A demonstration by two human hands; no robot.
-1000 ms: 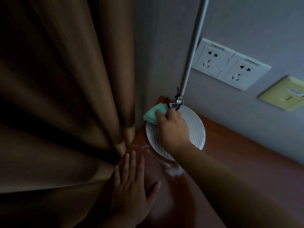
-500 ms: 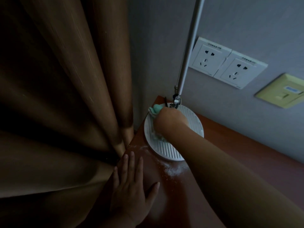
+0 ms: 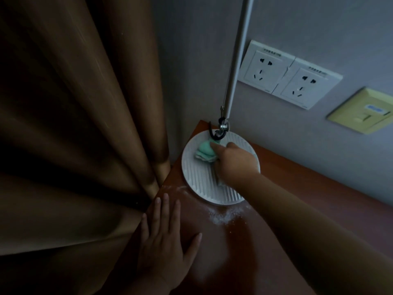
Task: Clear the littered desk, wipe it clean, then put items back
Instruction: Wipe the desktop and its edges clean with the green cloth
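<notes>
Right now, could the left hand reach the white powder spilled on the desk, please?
Probably yes: the left hand lies flat on the desk beside the white powder, with bare wood between.

Brown curtain (image 3: 74,124) at left, and on the wall two white sockets (image 3: 285,75) beside a yellow wall plate (image 3: 361,111).

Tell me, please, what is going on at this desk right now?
A person is cleaning in the desk's corner. Their right hand holds a green cloth against the round white lamp base, apparently wiping it. Their left hand rests flat on the desk beside the brown curtain. Some white powder lies on the desk just in front of the lamp base, not yet wiped away.
</notes>
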